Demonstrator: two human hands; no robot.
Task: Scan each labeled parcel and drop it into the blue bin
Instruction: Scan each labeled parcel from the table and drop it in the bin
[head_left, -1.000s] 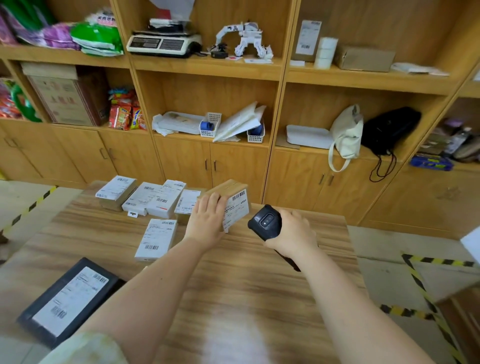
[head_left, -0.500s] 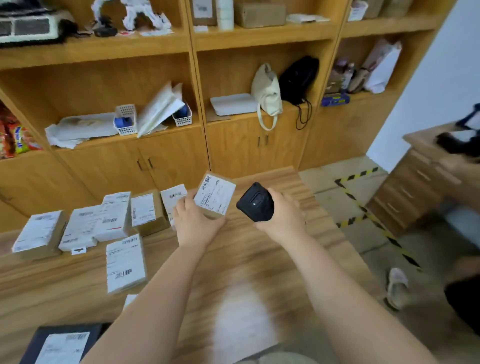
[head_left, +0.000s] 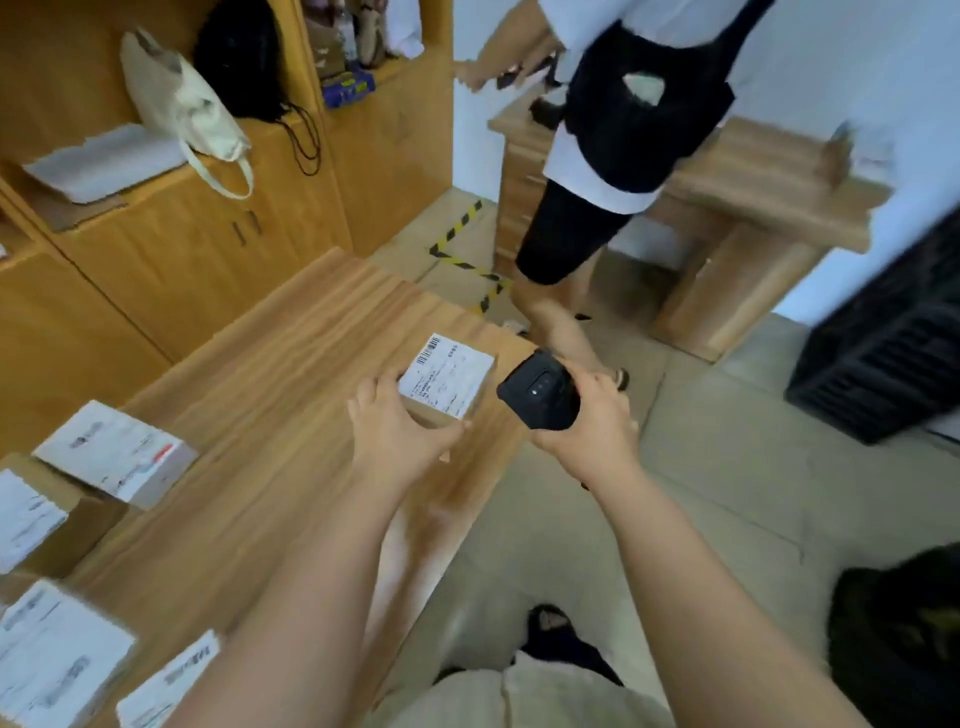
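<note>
Two hands share the work: left hand (head_left: 400, 431) pinches a parcel (head_left: 445, 383), label upward for reading. Right hand (head_left: 587, 421) grips the scanner (head_left: 540, 397) just beside it.

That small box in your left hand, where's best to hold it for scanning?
Grip the parcel by its plain brown sides, coming from its near-left edge as the left hand does. Its flat label faces up beside the scanner in the right hand, so fingers should stay off that face.
</note>
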